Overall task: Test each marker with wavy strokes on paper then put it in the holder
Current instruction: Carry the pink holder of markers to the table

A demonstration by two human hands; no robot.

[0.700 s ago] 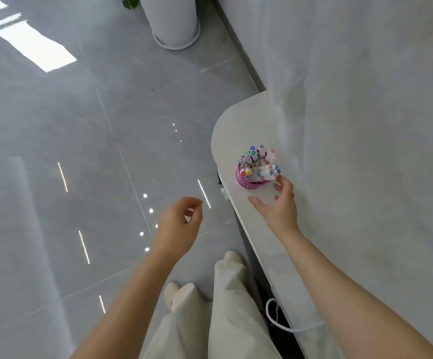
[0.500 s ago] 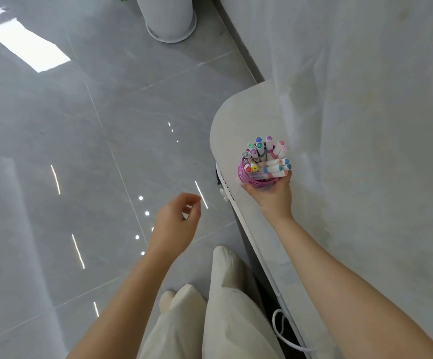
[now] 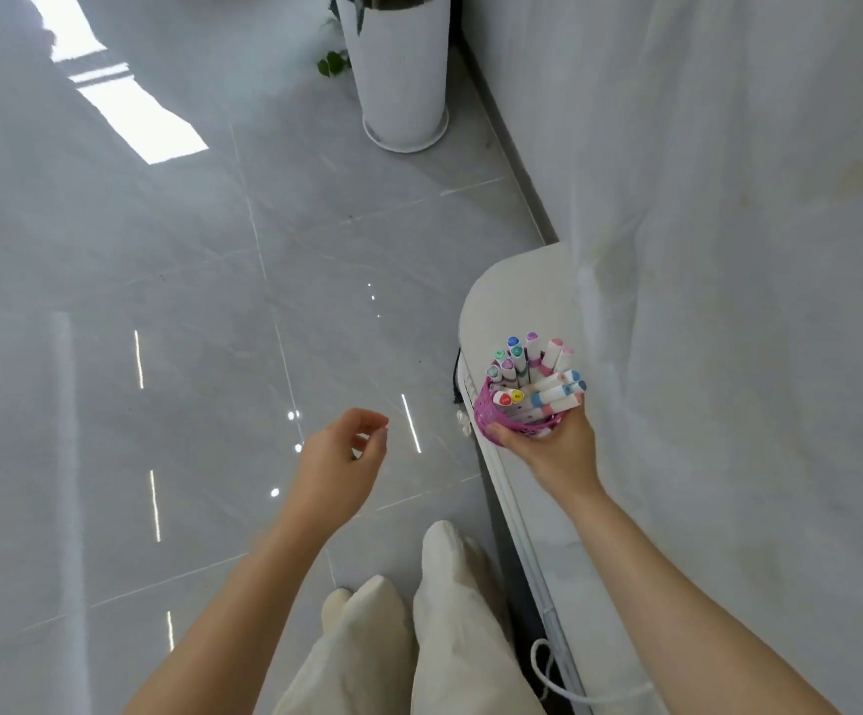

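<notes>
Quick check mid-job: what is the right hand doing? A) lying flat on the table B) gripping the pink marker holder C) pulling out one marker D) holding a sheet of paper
B: the right hand curls round the base of the pink holder full of markers; the left hand holds nothing.

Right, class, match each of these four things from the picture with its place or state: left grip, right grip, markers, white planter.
Things
1. left grip
2. right grip
3. markers
4. white planter

Places or states
a. stands on the floor at the top of the view
b. holds the pink holder
c. over the floor, fingers loosely curled, holding nothing
d. stand bunched in the pink holder

Pairs: 1-c, 2-b, 3-d, 4-a.
</notes>
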